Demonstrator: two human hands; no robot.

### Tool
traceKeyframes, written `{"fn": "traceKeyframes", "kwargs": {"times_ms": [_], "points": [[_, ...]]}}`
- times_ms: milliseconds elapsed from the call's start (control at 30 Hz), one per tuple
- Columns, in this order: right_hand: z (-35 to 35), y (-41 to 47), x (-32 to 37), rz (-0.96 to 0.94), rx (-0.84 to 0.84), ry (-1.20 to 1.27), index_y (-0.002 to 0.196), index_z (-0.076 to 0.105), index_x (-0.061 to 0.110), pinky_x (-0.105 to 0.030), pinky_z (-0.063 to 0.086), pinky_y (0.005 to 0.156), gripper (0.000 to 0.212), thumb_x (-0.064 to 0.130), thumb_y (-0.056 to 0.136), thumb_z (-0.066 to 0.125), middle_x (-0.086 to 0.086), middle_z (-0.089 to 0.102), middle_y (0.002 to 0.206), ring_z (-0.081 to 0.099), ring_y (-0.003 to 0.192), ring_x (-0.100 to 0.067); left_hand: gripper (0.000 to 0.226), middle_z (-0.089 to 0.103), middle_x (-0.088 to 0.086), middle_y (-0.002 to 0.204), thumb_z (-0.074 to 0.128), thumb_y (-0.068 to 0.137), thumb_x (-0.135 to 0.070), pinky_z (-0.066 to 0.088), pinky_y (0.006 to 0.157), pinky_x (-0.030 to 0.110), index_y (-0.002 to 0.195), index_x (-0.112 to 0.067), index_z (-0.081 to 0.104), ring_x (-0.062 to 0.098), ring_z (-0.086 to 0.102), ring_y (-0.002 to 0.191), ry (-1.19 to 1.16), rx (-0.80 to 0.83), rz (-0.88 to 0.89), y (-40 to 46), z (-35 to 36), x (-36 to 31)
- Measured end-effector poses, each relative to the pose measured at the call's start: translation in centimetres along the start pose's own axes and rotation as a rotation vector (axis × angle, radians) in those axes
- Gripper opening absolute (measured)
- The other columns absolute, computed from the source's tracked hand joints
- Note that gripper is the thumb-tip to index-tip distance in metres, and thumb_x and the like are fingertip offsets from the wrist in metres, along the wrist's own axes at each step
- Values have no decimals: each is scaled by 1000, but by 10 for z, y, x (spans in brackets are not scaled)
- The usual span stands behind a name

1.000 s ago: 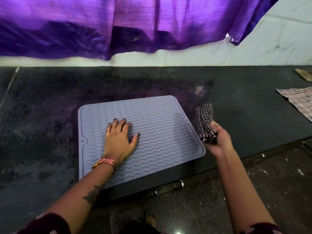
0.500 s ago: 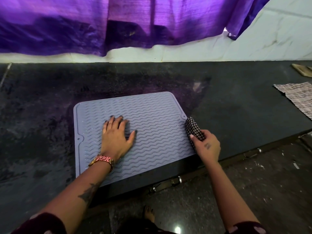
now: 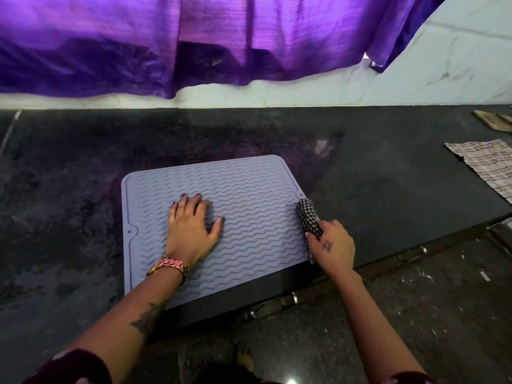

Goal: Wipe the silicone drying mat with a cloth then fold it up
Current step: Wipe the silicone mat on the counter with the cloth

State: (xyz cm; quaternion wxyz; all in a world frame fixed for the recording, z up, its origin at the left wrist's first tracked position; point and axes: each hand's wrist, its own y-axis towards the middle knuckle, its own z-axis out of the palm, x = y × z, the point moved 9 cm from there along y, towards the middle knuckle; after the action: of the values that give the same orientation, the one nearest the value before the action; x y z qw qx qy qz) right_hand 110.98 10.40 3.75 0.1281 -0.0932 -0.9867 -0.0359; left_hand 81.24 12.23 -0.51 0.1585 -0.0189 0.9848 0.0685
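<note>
A: Status on the mat [image 3: 249, 212]?

B: Flat on the desk [image 3: 388, 189], centre of frame, near edge at the desk lip. Fully unfolded, ribbed side up.

A: Left hand [image 3: 191, 231]?

B: Fingers spread, palm flat on the mat, left of its middle. Pinning it down, I'd say. Holds nothing.

A: Right hand [image 3: 332, 246]?

B: Grip curled round the cloth [image 3: 309, 217], a checked one bunched into a roll. The cloth sits at the mat's right edge, lower right part, touching it.

A: So wiping is under way?

B: Looks like the very start. Cloth is at the edge only; most of the ribbed surface shows no cloth on it. Can't tell from the frame if any area is already wiped: no visible wet or dirty patches either way.

A: What's left?

B: My read: the wipe across the mat, then let go of the cloth, then the fold. Fold not begun, no corner lifted.

A: Anything else about?

B: Second cloth [image 3: 487, 167], pale plaid, lies at right edge of frame, well apart from the mat. Purple curtain [image 3: 194, 42] hangs across the top. Neither is in the way.
</note>
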Motion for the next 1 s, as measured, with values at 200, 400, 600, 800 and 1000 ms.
{"fn": "traceKeyframes", "kwargs": {"times_ms": [200, 400, 600, 800, 1000], "points": [[8, 16, -11, 156, 146, 670, 118, 59, 17, -29, 51, 82, 43, 19, 77, 73, -11, 66, 112, 63, 94, -20, 72, 37, 9, 148, 25, 84, -61, 8, 118, 43, 138, -17, 42, 27, 22, 142, -5, -1, 0, -1, -1, 1], [10, 26, -34, 212, 85, 447, 115, 55, 19, -36, 46, 90, 33, 23, 84, 67, -11, 63, 116, 58, 105, -30, 72, 36, 8, 149, 25, 84, -61, 7, 118, 42, 139, -17, 41, 27, 21, 142, -7, 0, 0, -1, -1, 1], [8, 9, 8, -20, -53, -183, 117, 50, 10, -40, 40, 85, 62, 62, 83, 50, -13, 48, 118, 45, 107, -31, 72, 38, 9, 148, 26, 84, -61, 8, 117, 42, 137, -16, 43, 28, 24, 141, -4, -10, -3, -1, -2, 1], [3, 2, 24, -72, -33, -162, 122, 49, 11, -35, 43, 81, 39, 34, 91, 50, -11, 48, 118, 47, 105, -27, 69, 41, 9, 146, 29, 84, -59, 10, 117, 43, 135, -16, 46, 29, 26, 140, -3, -20, 0, -1, -2, 0], [17, -14, 62, -232, 137, 259, 122, 59, 15, -32, 46, 87, 37, 31, 88, 59, -3, 61, 113, 57, 103, -21, 69, 40, 8, 147, 28, 84, -60, 8, 117, 42, 136, -17, 45, 27, 24, 141, 12, -18, 2, 0, -1, 0]]}}
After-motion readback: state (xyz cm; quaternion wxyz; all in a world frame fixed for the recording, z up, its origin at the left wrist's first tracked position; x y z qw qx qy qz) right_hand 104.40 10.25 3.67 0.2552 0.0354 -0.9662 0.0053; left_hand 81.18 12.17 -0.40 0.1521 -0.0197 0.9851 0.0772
